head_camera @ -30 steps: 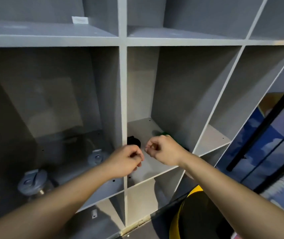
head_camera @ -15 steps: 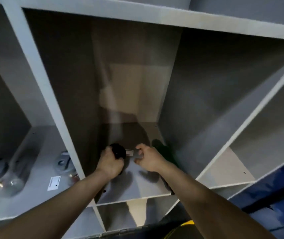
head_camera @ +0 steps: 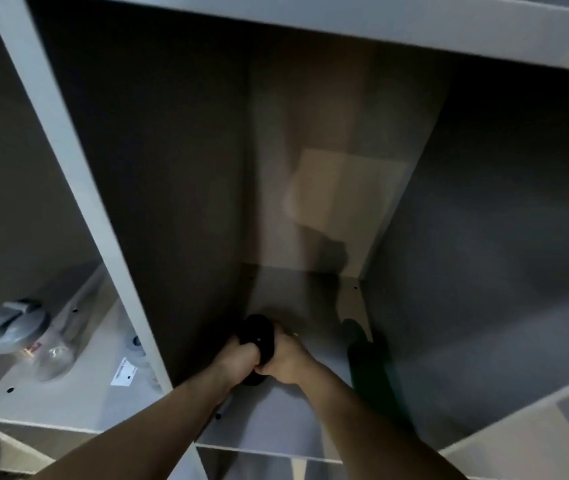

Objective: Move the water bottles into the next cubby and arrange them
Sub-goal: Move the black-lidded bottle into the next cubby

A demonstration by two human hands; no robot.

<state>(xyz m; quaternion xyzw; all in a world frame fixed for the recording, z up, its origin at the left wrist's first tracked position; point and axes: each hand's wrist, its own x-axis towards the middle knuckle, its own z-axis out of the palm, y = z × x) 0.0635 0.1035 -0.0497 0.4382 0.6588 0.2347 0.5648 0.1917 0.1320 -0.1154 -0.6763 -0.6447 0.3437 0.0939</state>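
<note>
A black bottle [head_camera: 257, 336] stands on the floor of the middle cubby [head_camera: 297, 434], close to its left wall. My left hand [head_camera: 238, 362] grips it from the left and my right hand [head_camera: 285, 358] from the right, both closed around its body. A dark green bottle [head_camera: 368, 365] stands in the same cubby against the right wall, apart from my hands. In the left cubby a clear bottle with a grey lid [head_camera: 13, 327] stands at the far left, and another clear bottle [head_camera: 137, 348] is partly hidden behind the divider.
A white divider post [head_camera: 79, 188] separates the left cubby from the middle one. A white label [head_camera: 123, 371] lies on the left cubby's floor. Another cubby opens at the right [head_camera: 518, 445]. The shelf board above [head_camera: 345, 22] caps the cubbies.
The view has shifted right and closer to the middle cubby. Both hands, held closed in front of the shelf edge before, have reached in and closed on the black bottle.
</note>
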